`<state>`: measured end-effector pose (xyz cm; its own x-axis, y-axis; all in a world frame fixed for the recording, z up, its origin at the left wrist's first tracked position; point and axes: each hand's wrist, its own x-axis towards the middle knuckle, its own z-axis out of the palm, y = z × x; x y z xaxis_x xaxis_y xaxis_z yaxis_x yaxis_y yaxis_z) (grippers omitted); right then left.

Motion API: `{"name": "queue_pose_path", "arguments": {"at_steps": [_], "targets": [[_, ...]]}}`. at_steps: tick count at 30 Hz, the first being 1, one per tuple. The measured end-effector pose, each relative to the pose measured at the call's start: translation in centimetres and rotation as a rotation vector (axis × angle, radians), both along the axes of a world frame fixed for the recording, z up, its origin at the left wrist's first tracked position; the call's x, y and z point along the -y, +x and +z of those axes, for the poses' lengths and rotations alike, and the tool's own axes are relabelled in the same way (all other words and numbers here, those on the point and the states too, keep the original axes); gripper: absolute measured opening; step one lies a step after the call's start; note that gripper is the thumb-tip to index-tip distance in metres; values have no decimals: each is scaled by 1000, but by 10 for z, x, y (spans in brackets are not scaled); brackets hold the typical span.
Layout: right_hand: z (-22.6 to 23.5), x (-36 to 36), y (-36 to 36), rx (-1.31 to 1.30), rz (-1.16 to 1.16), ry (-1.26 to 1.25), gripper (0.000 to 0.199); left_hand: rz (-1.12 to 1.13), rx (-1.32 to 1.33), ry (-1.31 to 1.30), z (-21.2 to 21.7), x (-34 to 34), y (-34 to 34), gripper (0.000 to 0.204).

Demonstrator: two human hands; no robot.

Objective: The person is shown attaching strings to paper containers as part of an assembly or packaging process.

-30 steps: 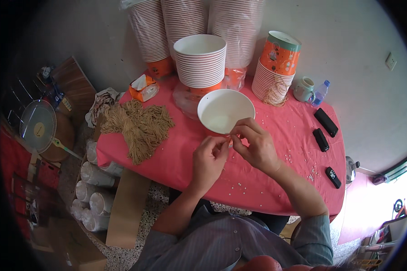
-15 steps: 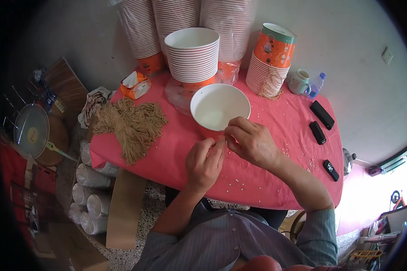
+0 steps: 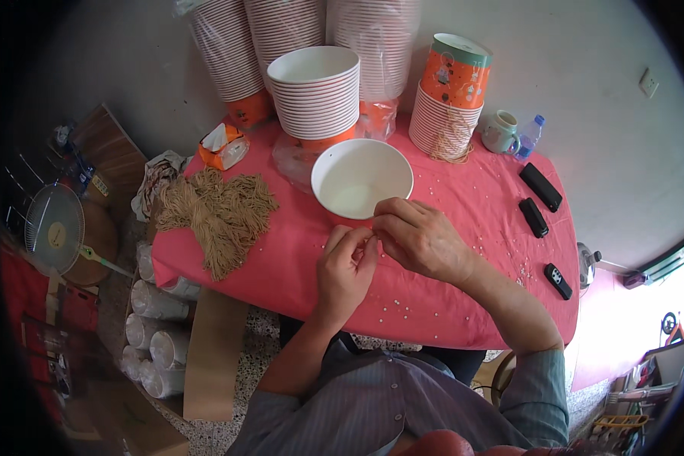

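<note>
A white-lined paper bucket stands open side up just in front of me. At its near rim, my left hand has thumb and fingers brought together in a pinch. My right hand meets it there, fingers curled and fingertips close to the left ones, partly in front of the bucket's rim. Whatever lies between the fingertips is too small or hidden to name. To the left lies a loose bundle of tan cords.
Behind the bucket stands a stack of nested buckets; an orange-printed stack has cords hanging on it. A mug, a bottle, a black remote and a tissue pack sit on the pink-covered table. Small white bits are scattered about.
The left hand has turned slightly, its fingers more curled and its thumb side opened toward me. My right hand stays at the rim, shifted little. The whole view has moved slightly.
</note>
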<state>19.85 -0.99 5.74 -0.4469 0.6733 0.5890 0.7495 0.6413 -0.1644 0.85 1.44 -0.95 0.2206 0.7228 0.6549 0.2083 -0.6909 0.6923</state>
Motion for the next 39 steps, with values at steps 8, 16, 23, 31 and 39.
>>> {"name": "queue_pose_path", "arguments": {"at_steps": [8,16,23,31,39], "targets": [[-23,36,-8,-403,-135,-31,24,-264,405,-649,-22,2,2,4],[-49,52,-18,-538,-256,-116,24,-333,429,-827,-20,14,6,9],[-52,60,-15,-574,-301,-202,25,-348,422,-809,-21,22,14,11],[-64,65,-16,-727,-393,-216,18,-269,223,-651,-29,28,18,18],[-68,73,-15,-760,-445,-146,10,-184,60,-413,-25,33,24,16]]}}
